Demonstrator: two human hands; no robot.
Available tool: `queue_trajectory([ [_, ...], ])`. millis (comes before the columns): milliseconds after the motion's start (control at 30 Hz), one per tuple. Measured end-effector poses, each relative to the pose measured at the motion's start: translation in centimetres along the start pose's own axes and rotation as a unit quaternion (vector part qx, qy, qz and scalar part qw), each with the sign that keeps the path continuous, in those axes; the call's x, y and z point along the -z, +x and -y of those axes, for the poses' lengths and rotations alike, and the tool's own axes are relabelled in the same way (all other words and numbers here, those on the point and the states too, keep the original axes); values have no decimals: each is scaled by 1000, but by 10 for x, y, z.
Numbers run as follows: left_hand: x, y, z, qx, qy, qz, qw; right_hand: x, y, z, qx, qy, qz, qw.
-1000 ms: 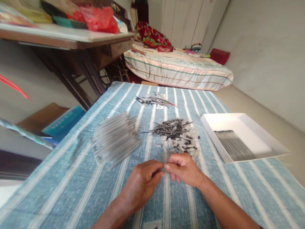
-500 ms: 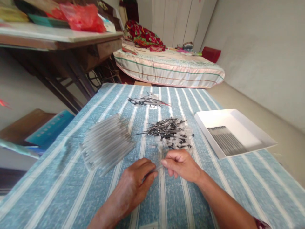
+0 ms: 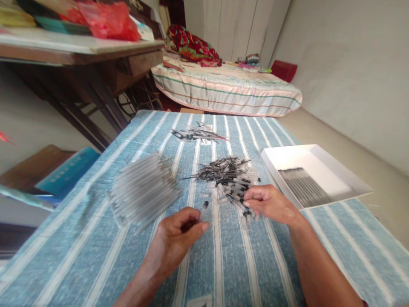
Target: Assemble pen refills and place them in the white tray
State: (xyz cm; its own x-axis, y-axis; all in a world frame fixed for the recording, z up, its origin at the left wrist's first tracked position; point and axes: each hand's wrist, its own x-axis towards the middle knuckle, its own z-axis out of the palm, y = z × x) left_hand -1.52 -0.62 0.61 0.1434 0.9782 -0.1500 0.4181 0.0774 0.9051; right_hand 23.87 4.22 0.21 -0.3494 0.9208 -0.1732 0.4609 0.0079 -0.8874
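Cap pile [image 3: 234, 187]: hand positions.
Left hand [image 3: 179, 232] pinches black-tipped tube [image 3: 203, 212], left of pile; right hand [image 3: 270, 204] at right edge, pinch indeterminable.

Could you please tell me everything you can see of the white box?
The white box is shallow, four-sided and open at the top, with plain, thin walls that look like card or plastic. It lies flat at the right-hand edge of the blue striped cloth, its sides slanting to the view. Inside, towards its left, thin greyish sticks with dark far ends lie side by side. The right hand is off its left side; whether the wrist touches the near corner is unclear.
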Motion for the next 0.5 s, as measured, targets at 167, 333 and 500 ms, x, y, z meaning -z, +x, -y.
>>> queue_trajectory([
  [167, -2, 1, 1, 28, -106, -32, 993, -1, -3, -1, 22, -177, 95, 979],
  [333, 1, 3, -1, 27, -158, -70, 985, -8, -7, 9, 41, -334, 125, 933],
  [500, 2, 5, 3, 29, -206, -78, 975, -15, -10, 13, 42, -416, 133, 898],
])
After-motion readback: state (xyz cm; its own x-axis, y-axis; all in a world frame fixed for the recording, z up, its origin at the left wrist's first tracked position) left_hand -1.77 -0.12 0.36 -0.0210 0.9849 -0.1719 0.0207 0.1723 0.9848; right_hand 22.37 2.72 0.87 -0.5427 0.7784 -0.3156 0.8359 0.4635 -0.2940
